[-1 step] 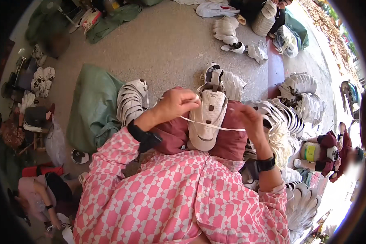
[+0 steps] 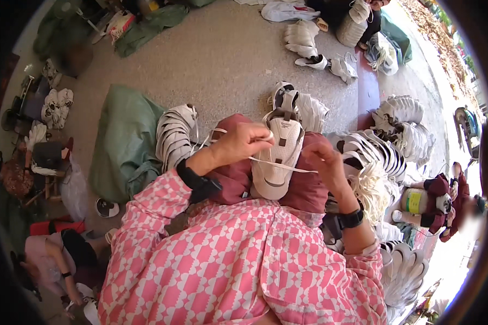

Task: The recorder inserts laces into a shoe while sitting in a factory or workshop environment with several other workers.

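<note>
A cream shoe upper [image 2: 290,142] rests toe toward me between my knees, with brown trim at its far end. Above it, my left hand [image 2: 244,142] is closed in a pinch, a bit of white lace at its fingertips. One white shoelace [image 2: 284,166] crosses the upper and runs to my right hand [image 2: 326,158], whose curled fingers close on it. Another strand trails left of my left hand toward a row of stacked shoe uppers [image 2: 173,135]. How the lace passes through the upper's holes is too small to tell.
A green cloth bundle [image 2: 126,146] stands at my left. More stacked uppers [image 2: 374,151] and a bunch of cream laces [image 2: 377,192] lie at my right. Further uppers [image 2: 302,39] are on the floor ahead. A person [image 2: 54,265] sits at lower left; others work around the edges.
My left hand has shifted slightly right and my right hand slightly left, so they are closer together. The lace span between them is shorter.
</note>
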A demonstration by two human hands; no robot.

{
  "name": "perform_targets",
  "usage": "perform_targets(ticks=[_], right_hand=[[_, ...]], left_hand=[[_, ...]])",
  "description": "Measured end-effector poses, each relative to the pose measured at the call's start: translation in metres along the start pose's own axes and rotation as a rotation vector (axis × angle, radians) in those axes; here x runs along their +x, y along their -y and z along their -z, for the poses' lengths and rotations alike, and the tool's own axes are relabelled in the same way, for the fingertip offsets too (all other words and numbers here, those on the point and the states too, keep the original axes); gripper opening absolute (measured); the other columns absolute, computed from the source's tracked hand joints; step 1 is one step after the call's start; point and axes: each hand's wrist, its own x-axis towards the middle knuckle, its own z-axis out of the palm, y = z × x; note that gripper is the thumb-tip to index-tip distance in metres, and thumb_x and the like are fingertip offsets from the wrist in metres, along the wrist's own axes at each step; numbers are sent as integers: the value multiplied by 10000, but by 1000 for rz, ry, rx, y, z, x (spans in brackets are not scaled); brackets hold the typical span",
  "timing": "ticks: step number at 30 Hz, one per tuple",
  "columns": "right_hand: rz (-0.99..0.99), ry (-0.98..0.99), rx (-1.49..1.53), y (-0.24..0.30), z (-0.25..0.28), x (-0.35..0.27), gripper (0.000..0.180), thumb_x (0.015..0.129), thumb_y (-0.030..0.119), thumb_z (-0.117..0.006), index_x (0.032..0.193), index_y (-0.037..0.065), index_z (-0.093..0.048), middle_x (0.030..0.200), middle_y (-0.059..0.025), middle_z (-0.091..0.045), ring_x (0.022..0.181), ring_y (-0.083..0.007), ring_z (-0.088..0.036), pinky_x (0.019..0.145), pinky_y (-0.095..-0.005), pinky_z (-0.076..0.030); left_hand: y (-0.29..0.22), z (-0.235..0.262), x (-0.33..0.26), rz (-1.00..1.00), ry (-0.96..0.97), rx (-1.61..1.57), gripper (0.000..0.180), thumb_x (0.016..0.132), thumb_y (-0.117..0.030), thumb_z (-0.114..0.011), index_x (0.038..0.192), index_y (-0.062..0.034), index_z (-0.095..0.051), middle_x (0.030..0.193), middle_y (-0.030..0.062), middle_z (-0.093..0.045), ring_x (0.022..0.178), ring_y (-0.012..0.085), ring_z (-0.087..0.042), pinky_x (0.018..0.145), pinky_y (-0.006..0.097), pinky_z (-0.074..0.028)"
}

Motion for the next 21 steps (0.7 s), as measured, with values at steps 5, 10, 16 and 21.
perform_targets(ticks=[5, 10, 16, 21], right_hand=[[2, 84, -260, -2, -32, -12, 93, 888, 57, -657, 961, 2, -640, 863, -118, -604, 757, -251, -609, 679, -327, -478], [-24, 26, -274, -4, -38, -18, 83, 884, 65, -660, 932, 7, -625, 872, -135, -597, 743, -279, -619, 644, -348, -482], [45, -54, -333, -6, -47, -20, 61, 878, 58, -657, 911, 21, -621, 848, -131, -596, 718, -301, -622, 614, -360, -485], [115, -95, -407, -9, -58, -24, 60, 871, 54, -662, 897, 23, -617, 827, -129, -592, 706, -305, -625, 598, -360, -490]], left_hand=[[15, -35, 0, -88, 97, 138, 175, 787, -69, -743, 896, -7, -621, 882, 78, -569, 818, 214, -585, 725, 320, -466], [27, -41, 0, -26, 110, 51, 197, 771, -72, -755, 893, -20, -610, 915, 56, -512, 824, 188, -558, 726, 307, -461], [33, -39, 7, 19, 136, -22, 181, 785, -48, -746, 838, -10, -576, 924, 45, -500, 828, 154, -551, 741, 296, -461], [33, -40, 3, 11, 141, -71, 214, 791, -21, -731, 776, -2, -519, 924, 53, -480, 853, 153, -555, 762, 289, -465]])
